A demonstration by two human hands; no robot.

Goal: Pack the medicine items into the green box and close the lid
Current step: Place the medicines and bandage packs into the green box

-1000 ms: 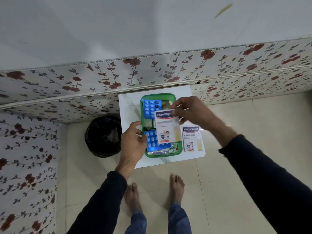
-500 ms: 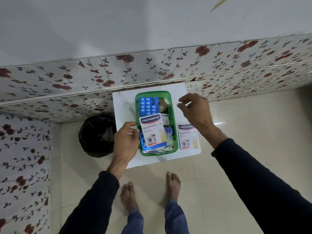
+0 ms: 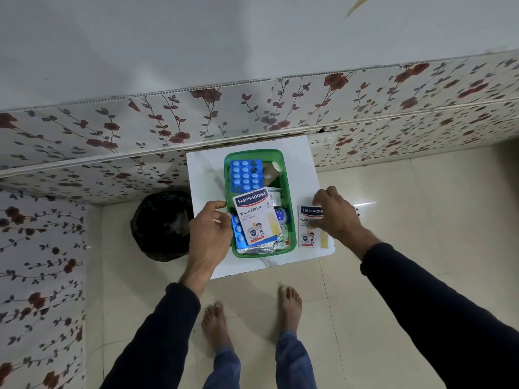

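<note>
The open green box [image 3: 283, 161] stands on a small white table [image 3: 205, 175]. Inside lie a blue pill blister [image 3: 246, 175], foil strips [image 3: 254, 249], small bottles and a white Hansaplast plaster packet [image 3: 257, 216] resting on top. My left hand [image 3: 212, 234] rests against the box's left wall, fingers loosely curled. A second Hansaplast packet [image 3: 309, 230] lies on the table right of the box. My right hand [image 3: 337, 214] is over that packet with its fingers touching it. No lid is visible.
A black bin [image 3: 161, 226] sits on the floor left of the table. A flower-patterned wall panel [image 3: 252, 108] runs behind the table. My bare feet [image 3: 289, 307] stand on beige floor tiles just in front of it.
My right hand let go of the first plaster packet, which now lies in the box, and moved right and down onto the second packet. My left hand stayed at the box's left wall.
</note>
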